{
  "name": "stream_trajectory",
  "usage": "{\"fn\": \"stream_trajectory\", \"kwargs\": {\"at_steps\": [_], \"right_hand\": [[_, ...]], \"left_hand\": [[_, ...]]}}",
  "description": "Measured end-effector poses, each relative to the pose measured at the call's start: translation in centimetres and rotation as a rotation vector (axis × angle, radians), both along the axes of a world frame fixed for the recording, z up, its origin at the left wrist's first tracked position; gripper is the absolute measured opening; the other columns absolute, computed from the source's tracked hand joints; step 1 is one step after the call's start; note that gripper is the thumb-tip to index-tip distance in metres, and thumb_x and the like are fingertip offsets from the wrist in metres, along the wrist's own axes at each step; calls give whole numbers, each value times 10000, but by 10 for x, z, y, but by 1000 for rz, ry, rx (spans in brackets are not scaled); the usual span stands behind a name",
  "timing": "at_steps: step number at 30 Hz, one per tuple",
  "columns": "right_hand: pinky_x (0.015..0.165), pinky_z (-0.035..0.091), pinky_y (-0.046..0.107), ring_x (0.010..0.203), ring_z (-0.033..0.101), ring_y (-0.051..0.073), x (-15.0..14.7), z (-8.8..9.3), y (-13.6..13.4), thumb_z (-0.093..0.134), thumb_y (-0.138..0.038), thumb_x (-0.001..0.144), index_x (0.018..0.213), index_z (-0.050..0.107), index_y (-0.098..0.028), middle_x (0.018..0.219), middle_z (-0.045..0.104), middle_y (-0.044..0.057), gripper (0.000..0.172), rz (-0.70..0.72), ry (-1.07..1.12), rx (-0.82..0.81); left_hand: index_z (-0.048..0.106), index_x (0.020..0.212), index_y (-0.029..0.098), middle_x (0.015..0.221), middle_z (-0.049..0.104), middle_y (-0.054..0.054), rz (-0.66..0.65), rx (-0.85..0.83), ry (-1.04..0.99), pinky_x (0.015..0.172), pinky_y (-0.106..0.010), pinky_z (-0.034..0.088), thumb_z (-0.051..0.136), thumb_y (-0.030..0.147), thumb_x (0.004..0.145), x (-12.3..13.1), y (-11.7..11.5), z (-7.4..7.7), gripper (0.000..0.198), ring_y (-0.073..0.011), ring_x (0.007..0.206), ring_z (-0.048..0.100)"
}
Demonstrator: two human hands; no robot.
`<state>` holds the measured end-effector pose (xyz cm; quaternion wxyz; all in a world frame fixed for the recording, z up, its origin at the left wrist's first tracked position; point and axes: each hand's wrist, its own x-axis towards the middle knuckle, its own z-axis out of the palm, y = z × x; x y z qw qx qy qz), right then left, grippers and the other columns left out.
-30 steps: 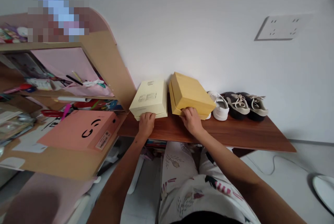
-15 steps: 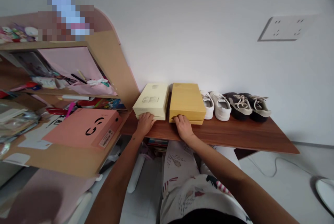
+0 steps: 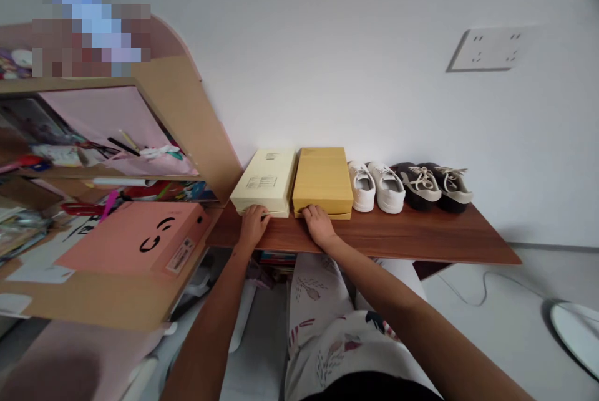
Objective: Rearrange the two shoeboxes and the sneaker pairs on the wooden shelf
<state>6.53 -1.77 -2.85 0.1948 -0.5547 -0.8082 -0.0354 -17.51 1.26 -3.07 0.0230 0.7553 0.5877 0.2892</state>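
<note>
A cream shoebox [image 3: 266,178] with small dark print on its lid lies on a reddish-brown wooden board. Its front edge is gripped by the bent fingers of my left hand [image 3: 254,226]. Close to its right lies a yellow-brown shoebox [image 3: 324,175], a narrow gap between the two. My right hand [image 3: 319,225] has its fingers curled at the front left corner of this box. Both lids are on. White sneakers [image 3: 388,188] stand to the right of the yellow box, followed by a pair of black and beige lace-up shoes [image 3: 421,186].
The wooden board [image 3: 374,239] runs along a white wall with a socket plate [image 3: 491,48]. At left, a cluttered desk with shelves carries a pink box [image 3: 135,236]. A cable [image 3: 484,289] and a round white object [image 3: 575,332] are on the floor at right.
The yellow shoebox has shifted slightly left, away from the white sneakers, and more of the nearer sneaker shows. Both hands stay at the box fronts. The whole view has turned a little right.
</note>
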Motion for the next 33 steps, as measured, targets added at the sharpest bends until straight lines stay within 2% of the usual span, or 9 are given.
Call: {"fn": "stream_trajectory", "kwargs": {"at_steps": [13,18,20,22,25,27,28,31,33], "right_hand": [[867,378,371,949,504,245,3,-3,-9,349,-147,991,1114,619,-189,1076,611,120,299,-19,28,35],[923,389,386,1094,490,258,23,-5,-34,458,-237,962,1223,590,-207,1259,567,135,294,3,213,103],[965,387,403,1170,470,263,51,-8,-46,486,-278,946,1251,570,-210,1300,537,143,323,-20,332,176],[998,381,437,1226,448,280,91,-10,-53,487,-303,937,1267,547,-195,1324,504,166,352,-160,468,285],[1032,357,523,1300,397,337,156,-7,-46,495,-367,919,1342,464,-137,1370,441,230,483,-488,633,419],[1049,344,554,1324,383,362,190,-2,-29,539,-407,877,1382,408,-109,1377,447,249,600,-597,694,389],[1044,358,550,1317,400,368,202,0,-20,571,-421,847,1389,392,-101,1370,464,253,655,-613,720,332],[1000,429,502,1238,507,358,223,4,0,636,-445,775,1380,388,-110,1333,529,239,735,-600,801,125],[981,453,482,1181,565,344,229,3,5,651,-474,761,1364,406,-133,1296,574,215,735,-606,879,50]], "left_hand": [[565,828,200,975,550,-115,133,64,-103,1024,-472,375,625,227,787,9,-8,3,78,-313,1076,517],[553,1068,143,1117,538,-186,312,167,-195,1048,-544,345,572,224,828,38,-28,3,254,-356,1180,475],[507,1184,124,1201,507,-215,368,253,-270,1078,-557,314,570,247,843,68,-44,6,368,-364,1237,441],[492,1233,139,1249,489,-212,279,306,-329,1109,-533,298,562,276,868,111,-62,10,396,-343,1266,433],[522,1242,201,1254,506,-162,-87,242,-370,1097,-440,363,518,277,916,197,-76,18,335,-273,1241,485],[527,1257,210,1275,516,-145,-334,135,-323,1088,-405,388,524,253,913,260,-70,23,347,-250,1243,497],[509,1287,190,1317,499,-157,-375,97,-299,1097,-409,382,533,230,902,289,-62,26,387,-258,1277,476],[519,1271,121,1388,455,-217,-134,-2,-247,1123,-515,323,567,173,860,354,-27,32,417,-349,1375,361],[568,1167,109,1327,503,-230,43,-59,-243,1096,-554,330,570,172,857,374,-6,33,316,-390,1371,344]]}}
